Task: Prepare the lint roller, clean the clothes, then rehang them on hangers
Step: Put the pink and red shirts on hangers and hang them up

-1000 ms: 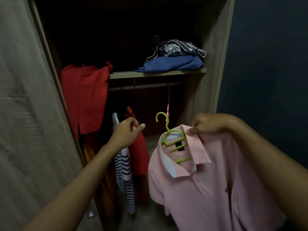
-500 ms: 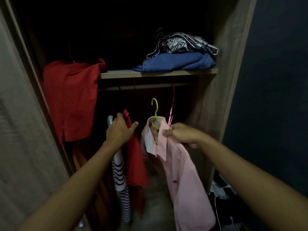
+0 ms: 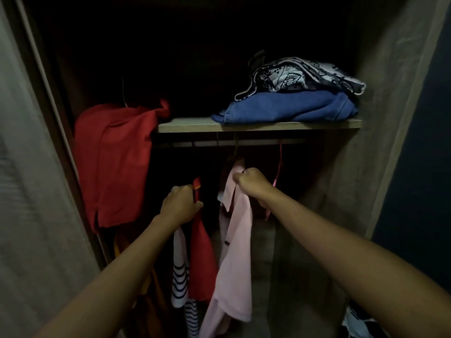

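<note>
Pink shirt (image 3: 235,252) is hanging with its long axis straight down, the right hand (image 3: 252,182) pinching its collar just below the rail (image 3: 256,143) that is running left to right above it, while the left hand (image 3: 180,206) is gripping the red garment (image 3: 201,252) beside it.

I'm facing an open wardrobe (image 3: 371,98) of pale wood grain, its inside dark, with a sliding door (image 3: 29,191) at my left and a dark blue wall (image 3: 419,167) past its right side. A wooden shelf (image 3: 190,126) crosses it with a hanging rail (image 3: 256,143) just beneath, and on the shelf's right end a folded blue garment (image 3: 288,108) lies under a crumpled black-and-white patterned cloth (image 3: 305,76). A red top (image 3: 114,162) hangs at the left, its upper corner touching the shelf's end.
</note>
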### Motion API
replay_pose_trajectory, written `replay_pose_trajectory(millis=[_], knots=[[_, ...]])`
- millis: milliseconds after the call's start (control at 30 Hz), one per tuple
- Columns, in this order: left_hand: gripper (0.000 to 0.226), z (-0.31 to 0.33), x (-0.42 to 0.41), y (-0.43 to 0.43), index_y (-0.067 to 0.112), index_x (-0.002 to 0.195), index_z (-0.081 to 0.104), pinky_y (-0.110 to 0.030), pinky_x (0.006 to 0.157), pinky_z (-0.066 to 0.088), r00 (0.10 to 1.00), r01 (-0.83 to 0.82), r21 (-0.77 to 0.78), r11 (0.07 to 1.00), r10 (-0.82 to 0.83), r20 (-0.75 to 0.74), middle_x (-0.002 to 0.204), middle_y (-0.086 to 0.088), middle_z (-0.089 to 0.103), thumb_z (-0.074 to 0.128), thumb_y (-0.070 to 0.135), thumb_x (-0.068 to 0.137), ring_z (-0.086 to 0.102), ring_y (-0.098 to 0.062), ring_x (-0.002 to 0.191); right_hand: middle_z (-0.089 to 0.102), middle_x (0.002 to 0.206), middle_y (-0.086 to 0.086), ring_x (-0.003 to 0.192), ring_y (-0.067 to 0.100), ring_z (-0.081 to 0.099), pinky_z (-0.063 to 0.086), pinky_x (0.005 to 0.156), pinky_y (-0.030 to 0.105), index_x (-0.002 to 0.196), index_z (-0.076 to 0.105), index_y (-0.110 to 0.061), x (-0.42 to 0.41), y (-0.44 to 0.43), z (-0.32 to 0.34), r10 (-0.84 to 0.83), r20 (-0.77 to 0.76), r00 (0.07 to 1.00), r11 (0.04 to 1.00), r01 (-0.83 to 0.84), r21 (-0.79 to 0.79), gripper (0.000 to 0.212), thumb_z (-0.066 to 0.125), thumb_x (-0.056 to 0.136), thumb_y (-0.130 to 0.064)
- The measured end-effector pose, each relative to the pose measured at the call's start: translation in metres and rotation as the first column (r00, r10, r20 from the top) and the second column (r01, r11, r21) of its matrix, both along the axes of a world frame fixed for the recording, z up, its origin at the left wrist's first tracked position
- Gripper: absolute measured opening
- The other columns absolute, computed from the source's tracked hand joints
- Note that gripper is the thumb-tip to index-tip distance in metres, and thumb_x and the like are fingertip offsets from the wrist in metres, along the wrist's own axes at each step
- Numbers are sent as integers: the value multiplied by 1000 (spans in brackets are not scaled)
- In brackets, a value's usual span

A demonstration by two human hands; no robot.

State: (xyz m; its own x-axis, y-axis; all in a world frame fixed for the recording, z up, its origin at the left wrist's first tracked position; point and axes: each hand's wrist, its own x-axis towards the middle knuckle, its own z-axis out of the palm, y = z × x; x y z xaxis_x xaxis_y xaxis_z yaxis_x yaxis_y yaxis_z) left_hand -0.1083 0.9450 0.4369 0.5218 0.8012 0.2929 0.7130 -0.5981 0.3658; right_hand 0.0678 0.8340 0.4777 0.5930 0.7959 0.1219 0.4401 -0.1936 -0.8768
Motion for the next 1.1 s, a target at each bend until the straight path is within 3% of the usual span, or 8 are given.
replay_pose_trajectory(millis=[100,333,533,700,800,900,967,1100], knots=[[40,0,-3,6,12,115,61,-41,88,54,999,11,7,1000,-11,-43,116,-19,65,70,33,81,64,-38,107,62,84,6,76,19,60,39,56,26,102,64,-3,6,16,1,6,-12,1000,1000,-6,13,30,50,97,-30],[37,1,-8,15,12,115,60,-40,88,54,996,36,13,999,-35,-82,117,-14,65,66,36,87,64,-33,107,61,87,5,77,16,58,42,59,26,102,59,-10,12,27,-14,38,-3,999,998,-38,-53,19,49,99,-26],[42,25,-16,-2,13,114,64,-37,86,56,982,145,50,988,-149,117,103,-6,71,67,47,89,68,-24,97,60,81,6,68,16,54,37,54,25,89,64,-11,7,20,-6,99,174,980,990,-79,-118,29,49,99,-34],[16,84,-40,-41,17,102,72,-37,79,57,799,477,161,864,-503,330,88,-1,74,70,30,92,71,-19,82,56,74,2,58,13,51,35,48,23,104,67,-8,-19,1,31,183,355,917,963,-94,-252,34,53,100,-39],[15,129,-56,-52,15,104,70,-31,75,54,710,437,367,821,-565,420,90,0,72,66,24,92,69,-18,82,65,71,4,52,12,55,38,46,22,96,71,-6,-40,-10,58,244,376,894,959,-164,-231,39,52,101,-40],[21,170,-66,-43,18,109,65,-31,77,53,754,225,509,831,-479,450,91,3,68,65,25,90,64,-13,81,72,70,7,51,18,54,39,45,21,93,73,-3,-65,-17,83,312,372,874,949,-266,-169,42,52,101,-39],[38,194,-68,-25,17,119,61,-40,88,52,867,57,501,863,-292,405,106,-4,65,65,40,89,61,-19,96,70,65,3,51,17,52,39,48,23,90,74,-8,-80,-22,99,337,395,855,942,-308,-135,40,52,101,-39],[103,219,-76,17,11,149,36,-57,110,34,963,-253,208,945,224,152,153,-22,35,55,80,76,37,-44,138,67,58,-2,43,11,49,41,49,24,84,75,-14,-98,-26,124,348,461,817,932,-353,-79,39,53,100,-42]])
